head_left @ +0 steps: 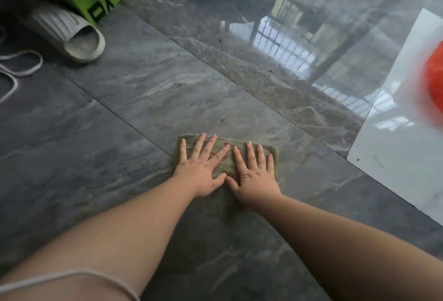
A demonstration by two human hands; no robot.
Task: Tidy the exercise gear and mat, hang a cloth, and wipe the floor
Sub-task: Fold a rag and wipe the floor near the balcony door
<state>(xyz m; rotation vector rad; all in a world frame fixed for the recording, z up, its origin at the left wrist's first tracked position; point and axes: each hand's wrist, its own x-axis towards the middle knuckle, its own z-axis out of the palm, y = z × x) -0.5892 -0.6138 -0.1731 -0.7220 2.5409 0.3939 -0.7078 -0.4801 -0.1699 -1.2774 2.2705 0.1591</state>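
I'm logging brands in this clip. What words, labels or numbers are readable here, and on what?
Green box, upper left: large black block letters, seen at an angle and cut off by the frame; roughly "PATC", not reliably readable.
Slipper, cloth, floor tiles: no text visible.

Soft daylight glares off the glossy floor [275,44] at upper right; frame edges blur and bend.

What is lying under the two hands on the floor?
A folded green cloth lies flat under the left hand and right hand, on the grey floor. The floor beneath the cloth is covered.
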